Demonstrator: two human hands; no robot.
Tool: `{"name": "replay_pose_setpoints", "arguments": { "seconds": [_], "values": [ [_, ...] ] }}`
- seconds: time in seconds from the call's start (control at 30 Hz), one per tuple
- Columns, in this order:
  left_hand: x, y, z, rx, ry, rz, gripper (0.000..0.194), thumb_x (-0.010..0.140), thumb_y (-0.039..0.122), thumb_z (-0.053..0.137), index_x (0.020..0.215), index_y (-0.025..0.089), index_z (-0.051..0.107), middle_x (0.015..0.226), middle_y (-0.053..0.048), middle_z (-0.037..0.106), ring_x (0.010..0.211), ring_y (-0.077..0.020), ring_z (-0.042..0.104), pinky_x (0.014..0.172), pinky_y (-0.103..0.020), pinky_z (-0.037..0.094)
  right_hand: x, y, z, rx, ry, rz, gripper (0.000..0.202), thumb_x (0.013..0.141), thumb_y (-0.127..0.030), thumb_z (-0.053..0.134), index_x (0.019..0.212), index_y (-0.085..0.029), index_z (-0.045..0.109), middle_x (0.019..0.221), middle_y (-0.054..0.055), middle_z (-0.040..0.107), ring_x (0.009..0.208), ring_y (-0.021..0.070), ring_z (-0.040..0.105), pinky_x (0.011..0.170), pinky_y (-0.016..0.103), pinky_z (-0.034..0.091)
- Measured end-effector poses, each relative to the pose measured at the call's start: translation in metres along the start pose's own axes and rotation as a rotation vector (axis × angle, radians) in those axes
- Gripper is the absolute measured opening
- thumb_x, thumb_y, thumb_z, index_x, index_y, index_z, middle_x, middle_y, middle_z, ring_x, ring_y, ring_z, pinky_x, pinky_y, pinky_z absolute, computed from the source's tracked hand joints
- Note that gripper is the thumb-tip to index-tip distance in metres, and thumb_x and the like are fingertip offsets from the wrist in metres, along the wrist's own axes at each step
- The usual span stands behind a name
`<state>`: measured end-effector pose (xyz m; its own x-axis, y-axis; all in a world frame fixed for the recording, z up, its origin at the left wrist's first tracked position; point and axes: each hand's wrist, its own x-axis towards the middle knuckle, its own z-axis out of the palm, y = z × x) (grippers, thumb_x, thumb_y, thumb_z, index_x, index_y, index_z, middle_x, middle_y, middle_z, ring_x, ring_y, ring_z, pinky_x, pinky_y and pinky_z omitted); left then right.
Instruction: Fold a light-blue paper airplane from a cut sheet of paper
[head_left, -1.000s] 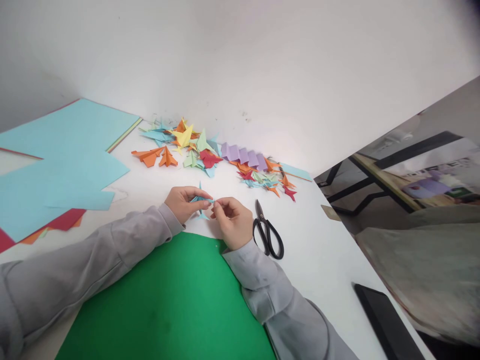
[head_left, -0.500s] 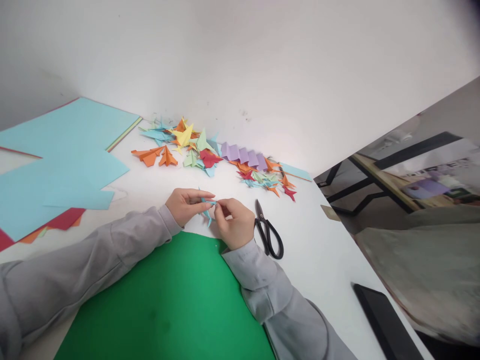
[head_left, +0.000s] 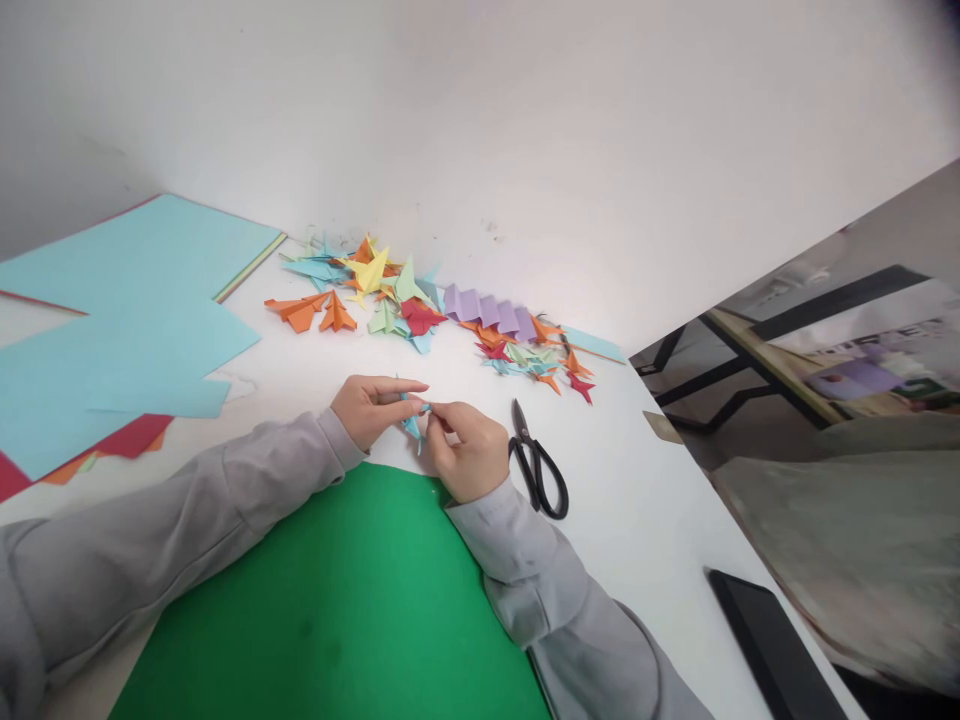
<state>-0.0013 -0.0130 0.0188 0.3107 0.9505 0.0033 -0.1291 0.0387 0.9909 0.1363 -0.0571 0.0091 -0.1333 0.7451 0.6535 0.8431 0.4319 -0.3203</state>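
Blue paper (part hidden), pinched, between left grip and right grip

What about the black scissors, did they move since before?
No, the black scissors lie in the same place as before, judged against the purple pleated paper.

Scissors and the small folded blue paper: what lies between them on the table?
In the head view, the right hand lies between the black-handled scissors and the small folded blue paper.

The left hand and right hand (both pinching) nearly meet, forearms angled inward.
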Motion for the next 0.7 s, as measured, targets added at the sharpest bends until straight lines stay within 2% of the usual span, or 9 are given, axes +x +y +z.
{"name": "replay_pose_setpoints", "arguments": {
  "seconds": [0.17, 0.43, 0.6, 0.7],
  "values": [
    [0.003, -0.004, -0.001, 0.074, 0.107, 0.037, 0.026, 0.054, 0.027, 0.070, 0.075, 0.012, 0.070, 0.065, -0.005, 0.069, 0.062, -0.0160, 0.062, 0.060, -0.027, 0.051, -0.001, -0.010, -0.003, -0.120, -0.048, -0.088, 0.019, 0.080, -0.018, 0.043, 0.077, -0.014, 0.061, 0.064, 0.005, 0.061, 0.060, 0.0139, 0.055, 0.056, 0.024, 0.041],
    [0.003, -0.008, -0.001, 0.096, 0.151, 0.034, 0.023, 0.052, 0.023, 0.070, 0.073, 0.013, 0.070, 0.049, -0.001, 0.062, 0.047, -0.0117, 0.056, 0.048, -0.023, 0.046, -0.002, -0.016, 0.000, -0.336, -0.036, -0.213, 0.020, 0.081, -0.017, 0.041, 0.075, -0.015, 0.060, 0.062, 0.005, 0.059, 0.057, 0.0147, 0.051, 0.053, 0.027, 0.035],
    [0.004, -0.009, -0.001, 0.094, 0.152, 0.048, 0.020, 0.052, 0.021, 0.069, 0.071, 0.013, 0.070, 0.045, 0.000, 0.059, 0.045, -0.0115, 0.054, 0.044, -0.022, 0.044, -0.002, -0.016, 0.000, -0.360, -0.041, -0.243, 0.019, 0.081, -0.016, 0.042, 0.075, -0.014, 0.060, 0.061, 0.005, 0.060, 0.055, 0.0148, 0.051, 0.053, 0.028, 0.035],
    [0.005, -0.009, -0.001, 0.062, 0.139, 0.043, 0.022, 0.052, 0.021, 0.069, 0.072, 0.013, 0.070, 0.044, 0.001, 0.058, 0.045, -0.0111, 0.053, 0.045, -0.023, 0.044, -0.002, -0.015, -0.001, -0.274, -0.032, -0.202, 0.018, 0.080, -0.015, 0.043, 0.079, -0.013, 0.061, 0.064, 0.006, 0.062, 0.060, 0.0152, 0.055, 0.055, 0.027, 0.039]
  ]
}}
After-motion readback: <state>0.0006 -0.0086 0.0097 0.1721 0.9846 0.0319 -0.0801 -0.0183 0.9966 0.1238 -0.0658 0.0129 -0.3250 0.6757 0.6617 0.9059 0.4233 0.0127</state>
